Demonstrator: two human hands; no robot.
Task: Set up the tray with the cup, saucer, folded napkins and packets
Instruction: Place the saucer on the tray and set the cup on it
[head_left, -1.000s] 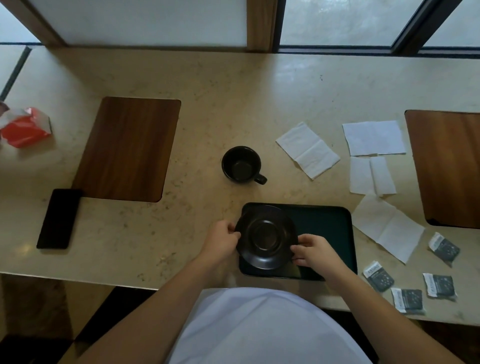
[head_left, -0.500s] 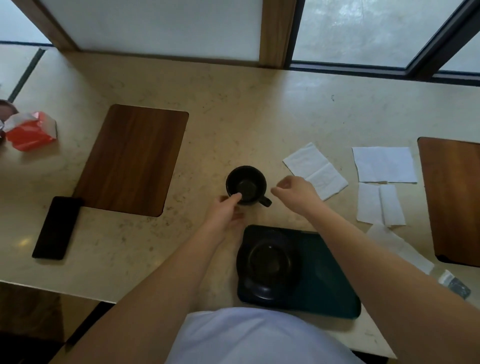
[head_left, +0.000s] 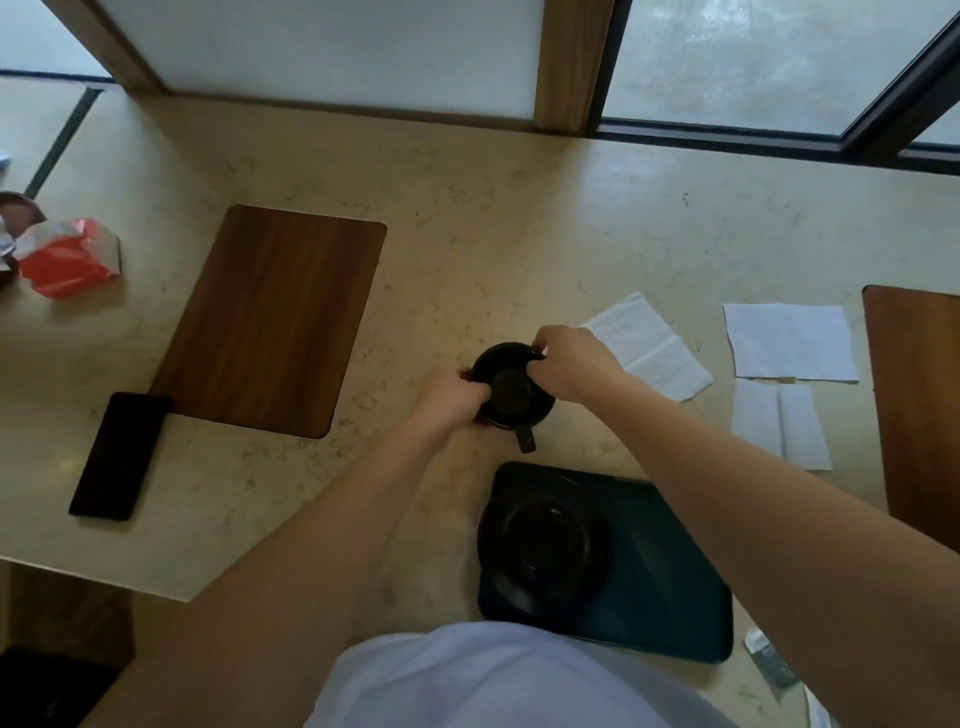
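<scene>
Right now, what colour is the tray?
Dark teal tray, seen best in the head view.

Bare worktop (head_left: 519, 218) behind the cup (head_left: 511, 387) — napkins (head_left: 652, 345) crowd its right, the tray (head_left: 670, 577) just nearside.

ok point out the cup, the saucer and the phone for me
cup (head_left: 511, 391), head view, on its dark inside bottom
saucer (head_left: 543, 551), head view, on its centre well
phone (head_left: 118, 456), head view, on the middle of its black face
</scene>
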